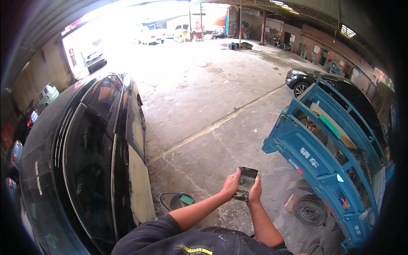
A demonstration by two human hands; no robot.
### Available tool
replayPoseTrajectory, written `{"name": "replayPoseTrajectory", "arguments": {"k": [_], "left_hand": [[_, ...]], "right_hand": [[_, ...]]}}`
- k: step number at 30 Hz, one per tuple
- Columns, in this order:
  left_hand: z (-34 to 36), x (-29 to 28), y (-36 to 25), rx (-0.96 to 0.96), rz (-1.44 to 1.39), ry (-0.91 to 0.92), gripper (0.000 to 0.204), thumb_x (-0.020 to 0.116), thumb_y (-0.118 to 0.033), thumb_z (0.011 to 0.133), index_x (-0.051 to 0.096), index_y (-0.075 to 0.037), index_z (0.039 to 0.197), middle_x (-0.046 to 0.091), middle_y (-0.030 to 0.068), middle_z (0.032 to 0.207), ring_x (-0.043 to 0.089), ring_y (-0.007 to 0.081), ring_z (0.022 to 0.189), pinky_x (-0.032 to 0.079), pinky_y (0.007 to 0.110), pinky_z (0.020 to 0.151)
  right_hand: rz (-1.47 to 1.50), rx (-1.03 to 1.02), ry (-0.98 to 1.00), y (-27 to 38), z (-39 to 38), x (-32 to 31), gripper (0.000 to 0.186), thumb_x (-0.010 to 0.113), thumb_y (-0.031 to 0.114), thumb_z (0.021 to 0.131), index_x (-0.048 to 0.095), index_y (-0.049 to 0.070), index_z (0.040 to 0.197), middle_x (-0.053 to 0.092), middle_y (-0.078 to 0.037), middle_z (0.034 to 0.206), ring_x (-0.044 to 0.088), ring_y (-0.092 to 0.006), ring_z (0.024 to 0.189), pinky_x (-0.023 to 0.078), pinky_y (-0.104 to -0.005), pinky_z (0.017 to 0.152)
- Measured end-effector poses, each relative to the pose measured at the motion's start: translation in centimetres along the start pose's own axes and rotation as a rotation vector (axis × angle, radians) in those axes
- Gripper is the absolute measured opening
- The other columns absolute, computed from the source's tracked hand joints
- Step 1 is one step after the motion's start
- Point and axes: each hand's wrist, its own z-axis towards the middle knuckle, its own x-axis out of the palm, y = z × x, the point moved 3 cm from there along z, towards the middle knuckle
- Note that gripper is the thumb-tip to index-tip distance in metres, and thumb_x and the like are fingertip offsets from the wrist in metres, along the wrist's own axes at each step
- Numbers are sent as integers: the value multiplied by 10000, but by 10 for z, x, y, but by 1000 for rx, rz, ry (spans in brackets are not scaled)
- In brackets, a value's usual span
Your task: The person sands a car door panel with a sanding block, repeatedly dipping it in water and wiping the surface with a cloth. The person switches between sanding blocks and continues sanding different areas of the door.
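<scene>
In front of my body I hold a dark, flat rectangular sheet (247,183); its upper part is black and its lower part is blotched grey, and I cannot make out its kind. My left hand (231,184) grips its left edge, fingers closed. On the opposite edge my right hand (255,191) is also closed. Below my left forearm stands a dark bucket (174,203), partly hidden by the arm. A green block (186,199) shows at the bucket, and a dark hose (163,195) curves beside it.
Close on my left stands a black car (91,161) with pale, bare-looking patches on its side panels. To my right is a blue cargo truck bed (312,153) above a wheel (311,210). Behind it sits a dark car (304,80). Cracked concrete floor (199,102) stretches toward a bright opening.
</scene>
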Motion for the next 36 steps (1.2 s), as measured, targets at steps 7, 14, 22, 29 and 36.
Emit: {"name": "replayPoseTrajectory", "arguments": {"k": [7,14,22,29,36], "left_hand": [[-14,15,-4,-425,-349,93,595,474,-595,1118,709,-80,1299,766,75,1199,740,206,1026,587,374,932],[-17,26,2,-573,-635,242,621,477,-653,1089,686,-153,1393,752,59,1322,747,243,1117,586,414,1011],[-16,19,4,-695,-684,375,703,492,-731,1043,667,-178,1439,732,57,1380,737,255,1164,574,452,1041],[-21,3,9,-784,-636,473,851,508,-851,940,687,-170,1418,737,48,1371,715,254,1177,534,469,1076],[-21,-10,10,-781,-326,520,964,388,-905,927,591,-191,1542,630,56,1532,623,239,1344,470,493,1142]], "right_hand": [[158,93,105,22,-18,12,668,362,631,1125,692,76,1294,762,-70,1180,750,-223,1020,596,-374,936],[239,4,219,46,-32,21,633,311,559,1158,610,81,1446,713,-93,1326,713,-229,1147,568,-379,1023],[181,-115,261,55,-42,25,644,287,543,1173,501,79,1566,631,-108,1463,641,-235,1292,513,-377,1115],[93,-175,335,58,-51,28,601,297,479,1191,474,63,1587,586,-104,1514,575,-210,1365,438,-367,1181],[-11,-169,418,61,-55,28,654,275,521,1181,430,60,1619,558,-109,1557,598,-221,1360,480,-378,1156]]}}
